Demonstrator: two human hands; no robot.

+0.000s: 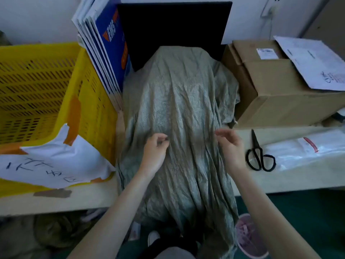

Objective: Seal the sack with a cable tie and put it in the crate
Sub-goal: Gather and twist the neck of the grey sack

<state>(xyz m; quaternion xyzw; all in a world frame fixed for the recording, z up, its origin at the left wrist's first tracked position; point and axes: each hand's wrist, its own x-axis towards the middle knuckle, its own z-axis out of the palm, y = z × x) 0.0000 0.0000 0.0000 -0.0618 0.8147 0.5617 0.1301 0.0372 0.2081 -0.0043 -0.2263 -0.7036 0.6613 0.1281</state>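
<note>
A grey-green woven sack (179, 101) lies along the table's middle, full at the far end, its loose wrinkled mouth end hanging over the near edge. My left hand (155, 148) hovers over the sack's middle, fingers curled with thumb and forefinger pinched close together. My right hand (230, 144) is at the sack's right side, fingers bent and apart, fingertips touching or just above the fabric. No cable tie shows in either hand. The yellow slatted crate (41, 90) stands at the left, a white handwritten sheet taped over its near rim.
Black scissors (258, 154) and a clear plastic bag (306, 152) lie right of the sack. Cardboard boxes (280, 90) with papers stand at back right. Blue-and-white folders (104, 47) lean on a dark panel (173, 28) behind. The table edge (74, 200) runs across below.
</note>
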